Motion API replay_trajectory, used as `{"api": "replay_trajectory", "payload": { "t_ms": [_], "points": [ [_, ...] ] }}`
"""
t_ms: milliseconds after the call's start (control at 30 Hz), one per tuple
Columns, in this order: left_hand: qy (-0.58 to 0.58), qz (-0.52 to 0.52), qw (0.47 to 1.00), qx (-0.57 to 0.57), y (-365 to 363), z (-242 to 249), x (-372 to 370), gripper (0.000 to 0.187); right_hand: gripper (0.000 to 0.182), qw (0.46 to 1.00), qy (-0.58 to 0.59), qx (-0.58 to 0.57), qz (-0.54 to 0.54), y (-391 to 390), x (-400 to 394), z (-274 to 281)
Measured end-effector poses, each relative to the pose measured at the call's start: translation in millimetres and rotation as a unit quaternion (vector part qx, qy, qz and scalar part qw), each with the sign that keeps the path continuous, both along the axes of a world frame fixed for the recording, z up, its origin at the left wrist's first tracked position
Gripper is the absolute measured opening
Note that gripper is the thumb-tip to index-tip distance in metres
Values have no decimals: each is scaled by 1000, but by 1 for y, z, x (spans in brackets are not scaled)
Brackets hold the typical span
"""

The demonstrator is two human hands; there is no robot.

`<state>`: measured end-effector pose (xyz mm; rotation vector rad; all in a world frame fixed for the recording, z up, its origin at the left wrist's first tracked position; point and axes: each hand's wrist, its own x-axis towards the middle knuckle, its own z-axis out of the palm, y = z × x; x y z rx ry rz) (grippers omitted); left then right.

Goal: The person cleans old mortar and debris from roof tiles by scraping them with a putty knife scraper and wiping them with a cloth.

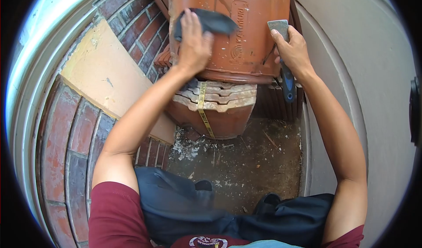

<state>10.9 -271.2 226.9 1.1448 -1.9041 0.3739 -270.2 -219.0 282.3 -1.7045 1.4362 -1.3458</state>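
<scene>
A dark cloth [218, 22] is bunched under my left hand [194, 49], whose fingers press it against the upper left of an orange clay roof tile [259, 46]. The tile has raised lettering and small pale specks on its surface. At the tile's right edge, my right hand [295, 54] is closed around a scraper [288, 84] with a black and blue handle. Its flat metal blade points up, and my thumb lies on it. The cloth is slightly blurred.
Beneath the tile stands a strapped stack of roof tiles [220, 116], with more tiles [283, 101] behind it. A brick wall [79, 160] with a cream panel [105, 72] is on the left, a grey wall [373, 72] on the right. Debris litters the floor [263, 160].
</scene>
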Motion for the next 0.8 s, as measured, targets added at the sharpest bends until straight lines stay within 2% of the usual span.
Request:
{"api": "replay_trajectory", "payload": {
  "t_ms": [67,200,267,333,367,467,567,667,700,800],
  "points": [
    [16,-54,998,28,11,6,2,77,29,1000,3,-3,-3,3,-3,2],
    [94,22,988,117,45,-18,-52,84,30,1000,1,2,-9,-4,-15,-2],
    [56,41,979,194,83,-22,-76,90,30,1000,-9,-1,-13,-11,-23,-7],
    [-8,12,965,261,117,-18,-90,95,32,1000,-5,15,-18,-9,-26,-5],
    [-61,-10,970,234,123,-22,-93,97,32,1000,-9,20,-23,-9,-26,-4],
    [-115,-137,958,225,132,-32,-99,91,32,999,-12,31,-33,-9,-27,-3],
    [-146,-153,965,154,121,-36,-95,85,32,999,-8,30,-40,-4,-26,3],
    [-123,-174,965,155,109,-31,-87,79,31,999,-6,18,-35,-4,-34,1],
    [-138,-163,970,114,104,-25,-82,74,31,999,-2,10,-32,-4,-38,-1],
    [-125,-178,971,96,93,-12,-68,66,31,1000,-5,3,-26,-13,-48,-8]
  ]
}}
